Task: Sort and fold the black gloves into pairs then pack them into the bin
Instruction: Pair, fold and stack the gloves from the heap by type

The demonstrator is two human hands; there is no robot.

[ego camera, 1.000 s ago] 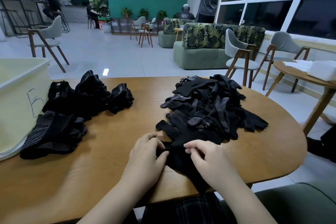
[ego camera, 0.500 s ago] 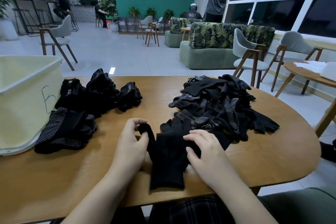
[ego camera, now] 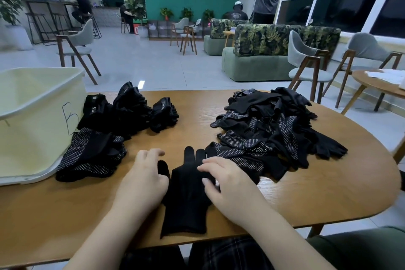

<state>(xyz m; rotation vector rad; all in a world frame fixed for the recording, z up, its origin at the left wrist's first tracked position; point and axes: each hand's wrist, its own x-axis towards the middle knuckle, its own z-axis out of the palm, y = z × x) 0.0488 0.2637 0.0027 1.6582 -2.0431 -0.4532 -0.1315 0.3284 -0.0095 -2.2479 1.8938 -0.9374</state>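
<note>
A plain black glove [ego camera: 186,199] lies flat on the wooden table [ego camera: 317,193], fingers pointing away from the person and cuff toward the near edge. It looks like knit fabric with no dots on the side that shows; whether a second glove lies under it cannot be told.

The glove sits between the two hands. The left hand [ego camera: 143,182] rests palm down on its left edge, fingers loosely spread and gripping nothing. The right hand [ego camera: 228,184] presses flat on its right side, fingers spread over the palm area, also not clamped.

Beyond the right hand is a loose heap of black gloves [ego camera: 276,129], many with white dots. Beyond the left hand sit folded bundles [ego camera: 129,109] and a dotted stack [ego camera: 92,158], touching a pale yellow bin [ego camera: 32,120] further left. The bin is cut off by the frame's left side, and its inside is hidden.
</note>
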